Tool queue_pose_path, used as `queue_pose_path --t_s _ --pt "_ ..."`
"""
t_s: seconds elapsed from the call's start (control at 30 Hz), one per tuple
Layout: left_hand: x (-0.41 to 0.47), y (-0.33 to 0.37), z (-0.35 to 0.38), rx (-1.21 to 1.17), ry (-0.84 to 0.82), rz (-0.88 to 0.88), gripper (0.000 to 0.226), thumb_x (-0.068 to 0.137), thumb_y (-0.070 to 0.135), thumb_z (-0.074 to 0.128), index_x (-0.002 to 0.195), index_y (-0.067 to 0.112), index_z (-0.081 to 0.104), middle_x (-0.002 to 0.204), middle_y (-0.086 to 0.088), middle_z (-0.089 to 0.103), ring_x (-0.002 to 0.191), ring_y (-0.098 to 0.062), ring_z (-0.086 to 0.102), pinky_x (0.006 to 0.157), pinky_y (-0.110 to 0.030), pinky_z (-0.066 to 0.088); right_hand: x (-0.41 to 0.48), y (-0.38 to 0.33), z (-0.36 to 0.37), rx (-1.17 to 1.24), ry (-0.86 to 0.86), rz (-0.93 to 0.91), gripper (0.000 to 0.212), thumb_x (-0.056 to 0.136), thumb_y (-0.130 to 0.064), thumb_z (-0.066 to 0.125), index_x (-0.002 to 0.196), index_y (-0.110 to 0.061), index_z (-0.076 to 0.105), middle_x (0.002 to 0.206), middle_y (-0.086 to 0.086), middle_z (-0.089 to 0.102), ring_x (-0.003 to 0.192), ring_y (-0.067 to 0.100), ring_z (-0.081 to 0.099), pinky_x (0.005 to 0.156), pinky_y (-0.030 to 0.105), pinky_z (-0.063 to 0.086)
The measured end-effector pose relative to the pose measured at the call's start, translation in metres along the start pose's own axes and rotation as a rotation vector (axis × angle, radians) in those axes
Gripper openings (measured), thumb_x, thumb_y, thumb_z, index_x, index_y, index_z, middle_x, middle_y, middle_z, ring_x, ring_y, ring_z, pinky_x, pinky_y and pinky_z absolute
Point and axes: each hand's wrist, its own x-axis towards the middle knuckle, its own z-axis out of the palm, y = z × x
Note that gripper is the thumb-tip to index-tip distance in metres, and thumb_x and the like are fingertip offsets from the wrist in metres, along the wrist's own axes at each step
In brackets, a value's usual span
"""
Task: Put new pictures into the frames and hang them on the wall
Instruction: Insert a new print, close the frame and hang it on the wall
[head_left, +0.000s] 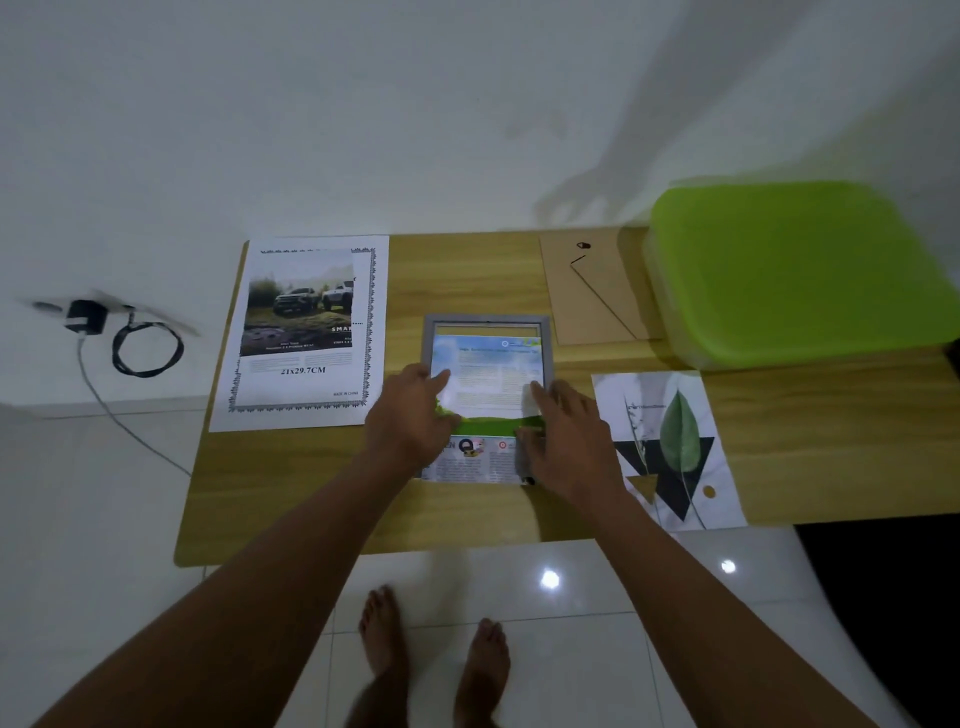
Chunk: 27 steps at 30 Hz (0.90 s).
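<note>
A small grey picture frame (487, 321) lies flat in the middle of the wooden table (462, 270). A printed picture (488, 374) with blue sky, text and a green strip lies in it, its lower end hanging out past the frame's near edge. My left hand (410, 415) presses the picture's left side with straight fingers. My right hand (563, 431) presses its right side the same way. The frame's brown backing board (592, 291) lies apart at the back right.
A large sheet with a truck photo (306, 332) lies at the table's left. A leaf print (670, 447) lies at the right. A green-lidded plastic box (795, 270) stands at the back right. A black charger with coiled cable (88, 317) hangs on the wall.
</note>
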Motion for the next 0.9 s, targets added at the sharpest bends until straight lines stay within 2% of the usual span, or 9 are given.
queue_pose_path --t_s 0.2,0.33,0.47,0.67,0.77,0.83,0.9 --pt "0.002 0.002 -0.003 0.102 -0.026 0.058 0.064 0.089 0.045 0.062 0.144 0.019 0.042 0.153 -0.008 0.030 0.135 -0.029 0.034 0.103 -0.042 0.042 0.012 0.002 0.005 -0.117 -0.032 -0.071 0.049 0.100 -0.038 0.045 0.144 -0.019 0.035 0.157 0.008 0.023 0.140 0.029 0.024 0.107 0.047 0.034" --pt "0.002 -0.001 -0.009 0.209 -0.075 0.117 0.074 0.090 0.052 0.057 0.151 0.021 0.030 0.156 -0.010 0.026 0.135 -0.033 0.034 0.105 -0.044 0.037 0.021 0.001 0.007 -0.123 -0.051 -0.074 0.049 0.101 -0.033 0.045 0.147 -0.020 0.033 0.160 0.010 0.020 0.144 0.029 0.020 0.112 0.046 0.031" --pt "0.005 -0.007 -0.011 0.373 -0.090 0.182 0.073 0.089 0.059 0.051 0.149 0.021 0.032 0.157 -0.009 0.025 0.133 -0.032 0.036 0.103 -0.045 0.035 0.025 0.001 0.009 -0.089 -0.054 -0.097 0.048 0.100 -0.028 0.048 0.146 -0.020 0.038 0.159 0.011 0.022 0.147 0.029 0.017 0.115 0.050 0.030" --pt "0.012 -0.009 -0.014 0.438 -0.073 0.213 0.073 0.089 0.064 0.046 0.147 0.022 0.033 0.152 -0.010 0.032 0.130 -0.031 0.038 0.101 -0.044 0.037 0.039 -0.001 0.001 -0.077 -0.096 -0.090 0.048 0.100 -0.028 0.049 0.146 -0.022 0.038 0.161 0.008 0.021 0.148 0.027 0.016 0.112 0.048 0.032" --pt "0.010 -0.012 -0.020 0.339 -0.032 0.244 0.066 0.091 0.056 0.046 0.143 0.015 0.043 0.142 -0.015 0.046 0.118 -0.034 0.052 0.091 -0.045 0.046 0.045 -0.003 -0.009 -0.023 -0.047 -0.068 0.050 0.100 -0.034 0.048 0.146 -0.018 0.039 0.156 0.008 0.031 0.142 0.028 0.027 0.111 0.044 0.035" --pt "0.011 -0.018 -0.020 0.291 -0.022 0.292 0.055 0.093 0.039 0.047 0.133 0.002 0.054 0.128 -0.024 0.056 0.100 -0.040 0.061 0.076 -0.046 0.055 0.059 0.000 -0.021 0.017 0.003 -0.026 0.051 0.101 -0.030 0.049 0.147 -0.012 0.038 0.154 0.012 0.033 0.140 0.031 0.031 0.109 0.041 0.034" --pt "0.015 -0.023 -0.016 0.320 -0.023 0.291 0.049 0.087 0.017 0.056 0.132 -0.004 0.051 0.126 -0.028 0.055 0.097 -0.041 0.061 0.077 -0.046 0.056 0.082 0.010 -0.032 0.012 0.041 0.010 0.054 0.098 -0.022 0.050 0.147 -0.005 0.035 0.155 0.020 0.030 0.142 0.035 0.029 0.112 0.042 0.031"
